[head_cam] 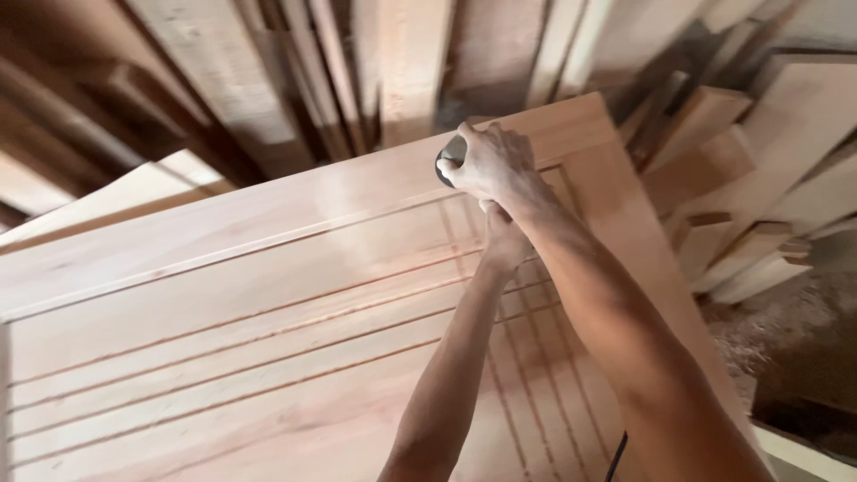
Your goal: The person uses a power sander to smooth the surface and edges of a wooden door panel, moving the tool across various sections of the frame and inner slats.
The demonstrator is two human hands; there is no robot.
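Note:
A large pale wooden door panel (268, 295) with routed grooves lies flat below me. My right hand (486, 161) presses down on top of a dark round power sander (449, 159) at the panel's far right corner. My left hand (503, 239) sits just behind it, under my right wrist, and appears to hold the tool's rear part; the grip itself is hidden. A black cord (616, 460) shows beside my right forearm.
Many planks and boards (357, 62) lean upright beyond the panel. Offcut blocks (732, 178) are stacked at the right, with sawdust (777, 321) on the floor below them. A lighter board (125, 192) lies at the left.

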